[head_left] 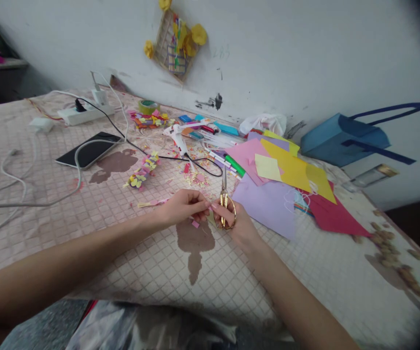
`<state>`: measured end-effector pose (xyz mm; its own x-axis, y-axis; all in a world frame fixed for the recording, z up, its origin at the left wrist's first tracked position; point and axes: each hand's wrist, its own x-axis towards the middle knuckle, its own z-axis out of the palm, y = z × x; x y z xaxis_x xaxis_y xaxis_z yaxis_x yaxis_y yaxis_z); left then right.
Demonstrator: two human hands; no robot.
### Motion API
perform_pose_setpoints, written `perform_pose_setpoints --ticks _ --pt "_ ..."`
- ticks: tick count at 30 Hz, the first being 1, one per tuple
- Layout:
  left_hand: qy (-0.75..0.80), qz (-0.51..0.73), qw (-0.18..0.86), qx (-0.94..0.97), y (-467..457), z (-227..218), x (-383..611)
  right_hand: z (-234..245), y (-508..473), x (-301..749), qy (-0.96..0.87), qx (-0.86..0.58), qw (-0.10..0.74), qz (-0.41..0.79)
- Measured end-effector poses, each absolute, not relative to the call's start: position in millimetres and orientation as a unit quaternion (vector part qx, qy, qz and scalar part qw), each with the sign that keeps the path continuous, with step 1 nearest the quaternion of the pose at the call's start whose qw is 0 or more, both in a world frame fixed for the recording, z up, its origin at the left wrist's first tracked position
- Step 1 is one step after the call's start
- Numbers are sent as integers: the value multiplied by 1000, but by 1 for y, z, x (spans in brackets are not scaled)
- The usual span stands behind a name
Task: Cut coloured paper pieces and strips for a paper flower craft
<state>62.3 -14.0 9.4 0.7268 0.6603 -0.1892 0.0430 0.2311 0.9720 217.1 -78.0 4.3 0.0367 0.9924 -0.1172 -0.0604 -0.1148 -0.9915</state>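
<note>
**Paper flower chain (142, 170) made, coloured paper sheets (290, 167) largely uncut**

On the patterned desk (140, 272), a smartphone (89, 149) lies far left, and the chain of yellow and pink blooms sits nearer the middle. The left hand (182, 206) appears to pinch a narrow pink paper strip (155, 201) in its fingertips, just beside the right hand (237, 226), which grips gold scissors (226, 206), their blades shut and pointing far. A small pink scrap (195, 224) lies just below the hands. Paper offcuts (195, 177) are scattered farther off, near a hot glue gun (176, 136). To the right, the lilac, yellow and red sheets overlap loosely and look mostly whole.
</note>
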Motion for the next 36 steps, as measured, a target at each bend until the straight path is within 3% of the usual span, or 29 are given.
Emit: perform_pose_setpoints --ticks 30,36 --pt "299 208 722 588 -14 8 63 3 -79 217 -443 -515 473 561" --pt "264 267 613 695 -17 13 59 3 -75 218 -372 -480 498 619"
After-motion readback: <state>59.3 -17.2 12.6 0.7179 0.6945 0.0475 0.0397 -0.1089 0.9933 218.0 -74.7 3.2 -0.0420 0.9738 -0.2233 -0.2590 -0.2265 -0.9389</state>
